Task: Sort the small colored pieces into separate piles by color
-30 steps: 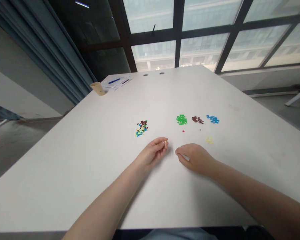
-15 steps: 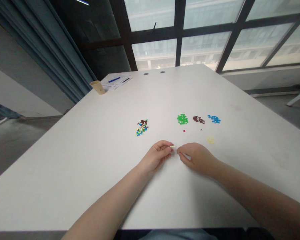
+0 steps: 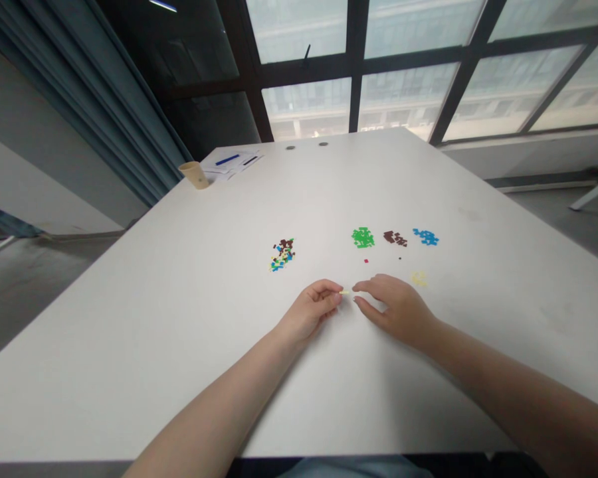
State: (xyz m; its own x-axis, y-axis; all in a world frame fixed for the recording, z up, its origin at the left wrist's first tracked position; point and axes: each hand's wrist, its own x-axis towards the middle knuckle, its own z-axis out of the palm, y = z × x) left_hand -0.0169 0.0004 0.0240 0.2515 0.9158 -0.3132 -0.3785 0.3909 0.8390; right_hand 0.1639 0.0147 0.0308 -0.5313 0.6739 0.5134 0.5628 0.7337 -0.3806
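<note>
The left hand (image 3: 309, 312) pinches a tiny pale yellow plastic piece (image 3: 345, 291) between its thumb and fingertips, clamped firmly enough to hold it up, with one end sticking out toward the right hand (image 3: 397, 310). The right hand holds nothing that shows. Its thumb and forefinger are spread apart, with their tips just beside the free end of the piece, and the view does not show whether they touch it.

The piece sits between the two hands, above the white tabletop (image 3: 179, 312). It looks stiff, very light and easy to flick away or drop, so its exposed end, pinched across the long sides with the fingertips, seems the best place to take hold. The left fingers hide part of it, and its exact shape is too small to make out.

Just past the hands lie a loose patch of pale yellow pieces (image 3: 418, 279), a lone red piece (image 3: 365, 261) and a tiny dark piece (image 3: 399, 258). Farther on are separate piles of green pieces (image 3: 363, 238), brown pieces (image 3: 395, 239) and blue pieces (image 3: 426, 237), with a mixed pile of many colours (image 3: 282, 255) off to the left. These may be small building bricks, but they are too small to tell. At the far end of the table stand a paper cup (image 3: 194, 174) and some papers (image 3: 229, 162) with a blue pen (image 3: 227, 159) on them.
</note>
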